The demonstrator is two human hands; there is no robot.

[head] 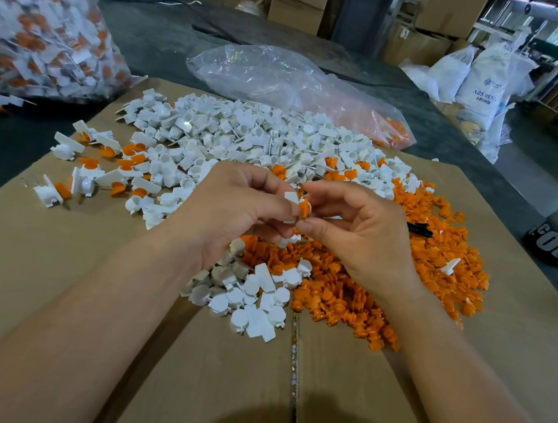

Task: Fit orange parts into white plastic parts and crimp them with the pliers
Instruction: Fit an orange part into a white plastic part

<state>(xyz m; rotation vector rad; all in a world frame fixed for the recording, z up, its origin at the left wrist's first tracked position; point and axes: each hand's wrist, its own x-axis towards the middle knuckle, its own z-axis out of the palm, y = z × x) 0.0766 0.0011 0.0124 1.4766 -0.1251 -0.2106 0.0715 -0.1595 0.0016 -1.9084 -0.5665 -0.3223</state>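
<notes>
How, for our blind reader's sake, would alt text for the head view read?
A left hand and a right hand pinch a white part and an orange part together above heaps of white parts and orange parts on cardboard. Fitted pieces lie at left.

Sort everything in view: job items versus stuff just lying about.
Job: left hand pinching white part; right hand pinching orange part; white pile; orange pile; fitted pieces.
Lying about: stacked boxes; white sacks; black tub.

White sack [480, 81] printed "ABS RESIN", black object [550, 240] with white letters, apparently "CO"
</notes>
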